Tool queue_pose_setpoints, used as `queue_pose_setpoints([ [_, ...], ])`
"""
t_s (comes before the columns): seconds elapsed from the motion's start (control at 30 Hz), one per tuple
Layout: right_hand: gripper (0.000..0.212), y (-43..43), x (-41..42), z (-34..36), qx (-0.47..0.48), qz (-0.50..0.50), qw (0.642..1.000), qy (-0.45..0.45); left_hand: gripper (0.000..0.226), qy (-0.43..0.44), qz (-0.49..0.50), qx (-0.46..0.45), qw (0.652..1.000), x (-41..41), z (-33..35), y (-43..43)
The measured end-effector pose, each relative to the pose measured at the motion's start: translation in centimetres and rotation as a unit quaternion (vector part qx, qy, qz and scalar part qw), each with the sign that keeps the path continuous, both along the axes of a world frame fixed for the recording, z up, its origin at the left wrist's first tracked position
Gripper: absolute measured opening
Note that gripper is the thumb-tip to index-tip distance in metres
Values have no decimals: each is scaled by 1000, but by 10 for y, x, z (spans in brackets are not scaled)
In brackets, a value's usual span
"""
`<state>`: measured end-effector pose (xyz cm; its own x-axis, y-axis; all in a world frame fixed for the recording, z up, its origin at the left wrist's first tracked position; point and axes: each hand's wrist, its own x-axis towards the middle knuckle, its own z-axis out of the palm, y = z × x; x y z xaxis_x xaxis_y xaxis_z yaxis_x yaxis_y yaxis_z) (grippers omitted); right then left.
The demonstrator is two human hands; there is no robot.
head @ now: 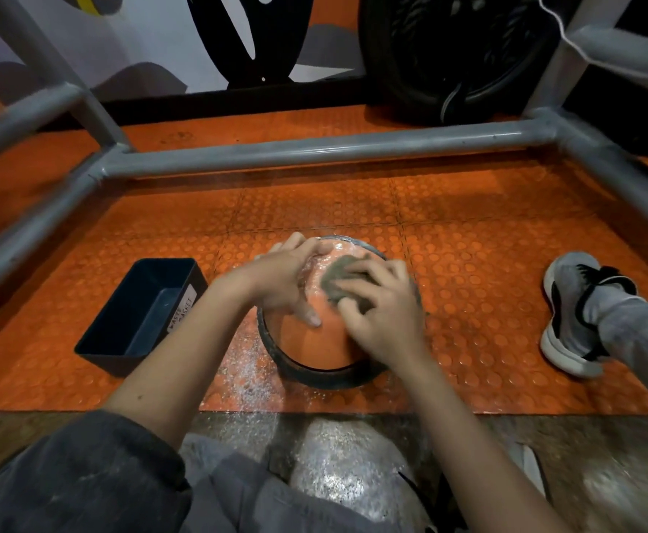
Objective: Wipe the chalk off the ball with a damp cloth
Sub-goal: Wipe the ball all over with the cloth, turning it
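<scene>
Orange studded mat (353,209) lying beneath, carrying the ball (314,340) in a black ring (314,375). Running behind the ball, a grey pipe frame (314,150), bare mat lying open between. Sitting left of the ball a black bin (141,313), right of it a shoe (568,313), both apart. Gripping a grey cloth (334,269) against the ball's chalky top with the right hand (384,313), fingers curled; laying the left hand (288,278) on the ball just left, fingers straight.

The orange floor (468,232) carries a black bin (149,313), a ring (314,373), scattered chalk (249,375), a shoe (568,313) and a pipe frame (314,150).
</scene>
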<state>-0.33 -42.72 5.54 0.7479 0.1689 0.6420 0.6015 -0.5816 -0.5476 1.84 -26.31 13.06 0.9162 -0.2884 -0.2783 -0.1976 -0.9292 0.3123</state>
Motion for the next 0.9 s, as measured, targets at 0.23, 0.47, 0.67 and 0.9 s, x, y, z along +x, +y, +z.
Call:
queue_pose_setpoints([
  [0.23,33,-41,32,-12,138,-81,946,281,108,0,9,-20,1000,-3,-1,-9],
  [0.47,39,-6,4,12,-28,-51,993,106,107,3,21,-9,1000,6,-1,-9],
  [0.67,26,-22,12,2,44,37,998,36,108,12,26,-31,999,2,-2,1],
  [0.9,30,-45,39,-12,108,-117,957,243,108,6,14,-38,999,-3,-3,-4],
])
